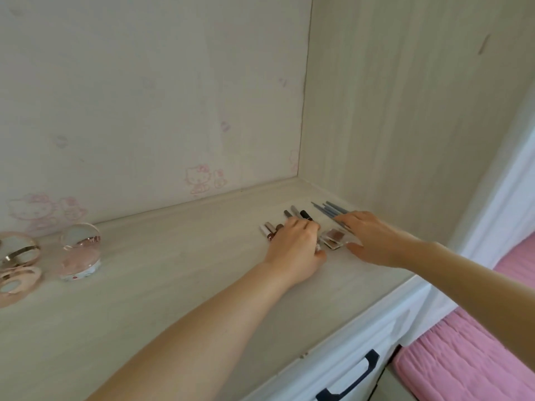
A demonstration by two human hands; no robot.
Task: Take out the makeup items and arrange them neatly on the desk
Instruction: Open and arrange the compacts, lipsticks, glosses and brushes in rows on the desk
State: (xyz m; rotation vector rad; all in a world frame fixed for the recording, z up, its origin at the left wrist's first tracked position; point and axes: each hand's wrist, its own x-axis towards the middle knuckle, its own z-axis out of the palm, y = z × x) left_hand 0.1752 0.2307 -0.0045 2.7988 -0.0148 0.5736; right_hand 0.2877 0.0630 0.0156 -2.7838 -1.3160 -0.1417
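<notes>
Both your hands work at the desk's (144,285) far right corner. Your left hand (295,250) lies knuckles-up, fingers curled over the near ends of the dark pencils (301,213); whether it grips one cannot be told. Lip tubes (270,230) lie side by side just left of it. Your right hand (373,241) is flat, fingers spread, fingertips touching the blue brushes (330,209) near the right wall, thumb beside the small eyeshadow palettes (333,238) between both hands. Near the left edge: clear dome (81,250), rose-gold compacts (17,264). Drawer handle (350,377) below the front edge.
</notes>
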